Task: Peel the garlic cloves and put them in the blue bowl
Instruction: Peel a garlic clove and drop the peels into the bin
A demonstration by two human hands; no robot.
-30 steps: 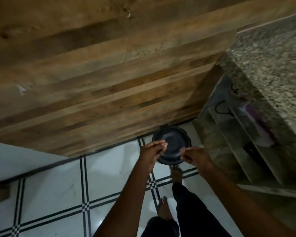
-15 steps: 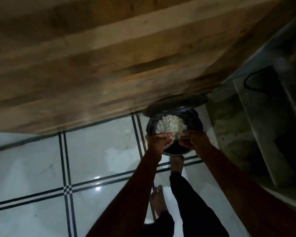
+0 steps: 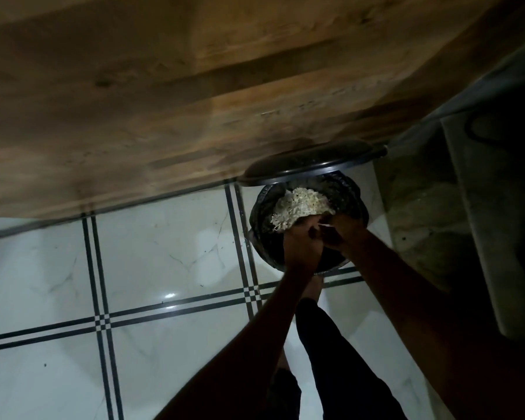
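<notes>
Head view, looking steeply down in dim light. A black bin (image 3: 308,225) stands on the white tiled floor (image 3: 164,262) against a wooden cabinet front (image 3: 194,101); its lid (image 3: 312,165) is raised at the far side. Inside, on a dark liner, lies a pale heap of garlic skins (image 3: 300,206).

Both hands meet over the near part of the bin's opening. The left hand (image 3: 300,241) has its fingers curled inward, the grip closed, with pale flakes of skin at the fingertips; whether it has firm hold of them cannot be told. The right hand (image 3: 344,231) lies just beside it, touching it, fingers bent toward the left hand; a thin pale sliver shows at its fingertips, but how far its grip is open cannot be told in the shadow.

No garlic clove or blue bowl can be made out here.

A bare foot (image 3: 311,287) and a dark trouser leg (image 3: 340,359) stand on the floor just below the bin. At the right edge, a pale shelf unit (image 3: 437,222) sits in shadow.
</notes>
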